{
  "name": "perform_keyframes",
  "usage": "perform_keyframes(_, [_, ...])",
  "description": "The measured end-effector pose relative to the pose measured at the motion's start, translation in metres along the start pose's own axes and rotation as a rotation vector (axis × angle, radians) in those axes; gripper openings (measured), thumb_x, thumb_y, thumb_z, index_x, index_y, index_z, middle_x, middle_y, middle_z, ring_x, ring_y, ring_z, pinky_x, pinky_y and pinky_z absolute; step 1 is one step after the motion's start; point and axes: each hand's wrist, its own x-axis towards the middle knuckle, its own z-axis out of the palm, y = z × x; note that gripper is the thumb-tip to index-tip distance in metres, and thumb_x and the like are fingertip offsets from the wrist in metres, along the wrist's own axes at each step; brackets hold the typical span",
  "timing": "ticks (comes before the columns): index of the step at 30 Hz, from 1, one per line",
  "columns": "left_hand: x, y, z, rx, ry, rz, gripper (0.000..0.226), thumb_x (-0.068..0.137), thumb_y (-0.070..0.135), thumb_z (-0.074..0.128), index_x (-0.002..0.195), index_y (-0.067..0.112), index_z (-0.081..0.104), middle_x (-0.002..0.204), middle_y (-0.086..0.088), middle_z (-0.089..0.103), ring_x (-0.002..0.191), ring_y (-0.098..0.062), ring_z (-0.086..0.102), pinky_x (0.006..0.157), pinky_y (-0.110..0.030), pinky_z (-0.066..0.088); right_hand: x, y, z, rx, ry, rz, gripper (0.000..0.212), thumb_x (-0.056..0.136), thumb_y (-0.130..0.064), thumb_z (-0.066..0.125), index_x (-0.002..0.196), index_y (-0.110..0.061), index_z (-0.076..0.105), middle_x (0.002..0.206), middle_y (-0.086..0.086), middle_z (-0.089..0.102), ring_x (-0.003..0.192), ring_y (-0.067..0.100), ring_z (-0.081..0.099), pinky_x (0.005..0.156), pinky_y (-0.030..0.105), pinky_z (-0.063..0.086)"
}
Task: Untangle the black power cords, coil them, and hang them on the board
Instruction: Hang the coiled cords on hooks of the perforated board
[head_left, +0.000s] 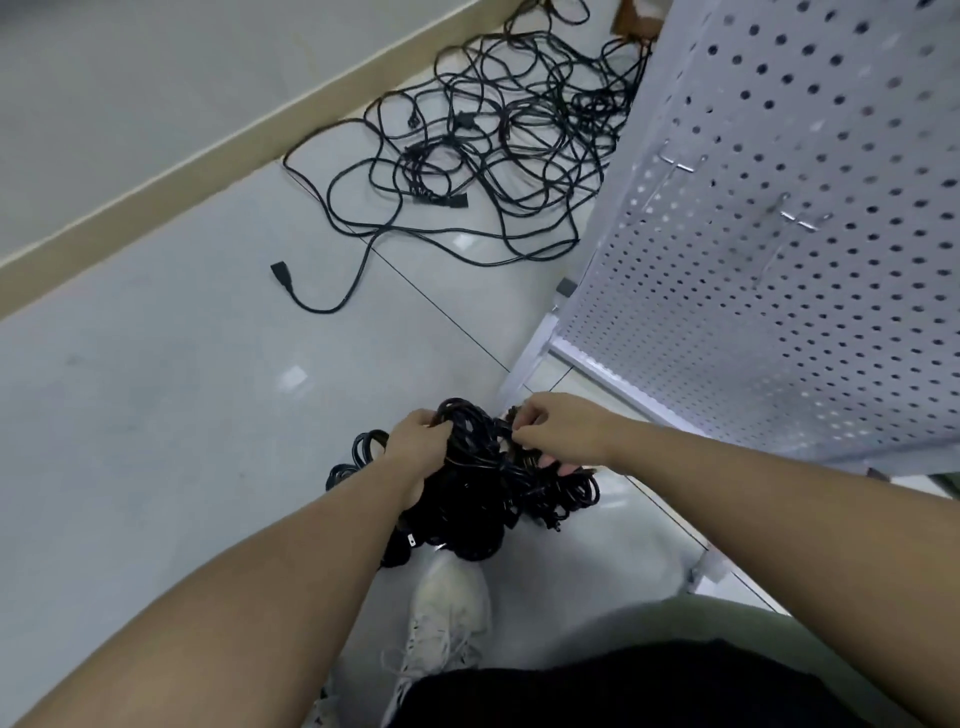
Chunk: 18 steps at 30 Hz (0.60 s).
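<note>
- Hands first: your left hand (415, 447) grips the bundle (483, 483) of black cords; your right hand (550, 428) pinches a strand at its top.
- The bundle hangs above your shoe (447, 603), beside the board (779, 234).
- Cords look limp, springy and likely to snag; grip near a plug, I judge.
- More tangle (498, 145) lies on the floor (156, 389) beyond.

No readable text, label, brand, number or sign anywhere.

White sneaker (448, 608) on grey tiled floor (171, 415) (beige baseboard (208, 156) along the wall)
</note>
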Motion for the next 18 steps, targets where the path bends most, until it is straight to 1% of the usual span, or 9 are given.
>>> perform_keyframes(1, [-0.002, 0.0, 0.001, -0.015, -0.004, 0.026, 0.004, 0.1, 0.023, 0.058, 0.1, 0.019, 0.061, 0.098, -0.009, 0.069, 0.089, -0.022, 0.066, 0.093, -0.04, 0.058, -0.004, 0.002, -0.002, -0.003, 0.007, 0.007, 0.012, 0.099, -0.022, 0.055, 0.111, -0.02, 0.059, 0.109, 0.004, 0.065, 0.085, 0.018, 0.066, 0.068, 0.029, 0.058])
perform_keyframes(3, [-0.018, 0.003, 0.0, -0.037, 0.025, 0.091, 0.006, 0.1, 0.023, 0.056, 0.101, 0.018, 0.059, 0.093, -0.01, 0.069, 0.079, -0.023, 0.065, 0.08, -0.039, 0.058, -0.014, 0.004, -0.005, 0.001, 0.022, 0.013, 0.016, 0.1, -0.023, 0.055, 0.115, -0.018, 0.058, 0.11, 0.006, 0.064, 0.086, 0.02, 0.065, 0.071, 0.032, 0.058])
perform_keyframes(6, [-0.05, 0.022, -0.016, -0.009, -0.018, 0.182, 0.01, 0.102, 0.024, 0.054, 0.11, 0.018, 0.057, 0.103, -0.011, 0.073, 0.077, -0.021, 0.068, 0.068, -0.035, 0.053, -0.033, -0.005, -0.013, 0.018, 0.048, -0.006, 0.022, 0.1, -0.023, 0.056, 0.12, -0.014, 0.056, 0.109, 0.011, 0.063, 0.085, 0.021, 0.062, 0.075, 0.034, 0.057])
perform_keyframes(8, [-0.073, 0.042, -0.028, 0.055, -0.064, 0.252, 0.009, 0.103, 0.026, 0.055, 0.109, 0.021, 0.058, 0.106, -0.01, 0.075, 0.081, -0.023, 0.07, 0.072, -0.039, 0.056, -0.051, -0.014, -0.02, 0.036, 0.073, -0.025, 0.022, 0.1, -0.023, 0.056, 0.121, -0.017, 0.055, 0.106, 0.012, 0.065, 0.085, 0.021, 0.062, 0.075, 0.034, 0.058])
perform_keyframes(11, [-0.117, 0.078, -0.046, 0.067, -0.168, 0.378, 0.011, 0.104, 0.026, 0.054, 0.111, 0.018, 0.058, 0.106, -0.005, 0.078, 0.088, -0.028, 0.069, 0.096, -0.05, 0.054, -0.078, -0.032, -0.033, 0.068, 0.152, -0.115, 0.035, 0.098, -0.026, 0.06, 0.131, -0.023, 0.051, 0.116, 0.01, 0.064, 0.095, 0.026, 0.067, 0.085, 0.041, 0.058])
perform_keyframes(13, [-0.149, 0.101, -0.056, 0.049, -0.234, 0.468, 0.014, 0.107, 0.022, 0.051, 0.115, 0.012, 0.055, 0.107, -0.004, 0.078, 0.084, -0.023, 0.062, 0.098, -0.047, 0.053, -0.102, -0.046, -0.044, 0.092, 0.209, -0.185, 0.05, 0.097, -0.034, 0.065, 0.143, -0.027, 0.046, 0.129, 0.001, 0.056, 0.11, 0.026, 0.063, 0.091, 0.039, 0.056])
perform_keyframes(15, [-0.181, 0.124, -0.061, 0.043, -0.278, 0.549, 0.019, 0.108, 0.023, 0.05, 0.122, 0.01, 0.054, 0.108, -0.003, 0.078, 0.085, -0.02, 0.063, 0.097, -0.045, 0.052, -0.13, -0.059, -0.056, 0.162, 0.231, -0.253, 0.062, 0.096, -0.038, 0.068, 0.15, -0.029, 0.041, 0.138, -0.002, 0.054, 0.119, 0.019, 0.057, 0.098, 0.034, 0.049])
perform_keyframes(16, [-0.198, 0.134, -0.063, 0.029, -0.295, 0.582, 0.021, 0.108, 0.024, 0.049, 0.125, 0.012, 0.054, 0.108, -0.002, 0.078, 0.088, -0.021, 0.066, 0.098, -0.045, 0.051, -0.144, -0.066, -0.063, 0.205, 0.221, -0.28, 0.062, 0.095, -0.041, 0.069, 0.149, -0.029, 0.043, 0.138, -0.004, 0.057, 0.12, 0.017, 0.058, 0.101, 0.035, 0.049])
perform_keyframes(18, [-0.229, 0.153, -0.067, -0.012, -0.308, 0.626, 0.019, 0.109, 0.025, 0.048, 0.125, 0.016, 0.054, 0.108, -0.002, 0.078, 0.098, -0.025, 0.071, 0.101, -0.045, 0.05, -0.173, -0.077, -0.077, 0.282, 0.187, -0.308, 0.047, 0.093, -0.043, 0.07, 0.137, -0.027, 0.059, 0.127, -0.003, 0.069, 0.114, 0.017, 0.066, 0.103, 0.041, 0.053])
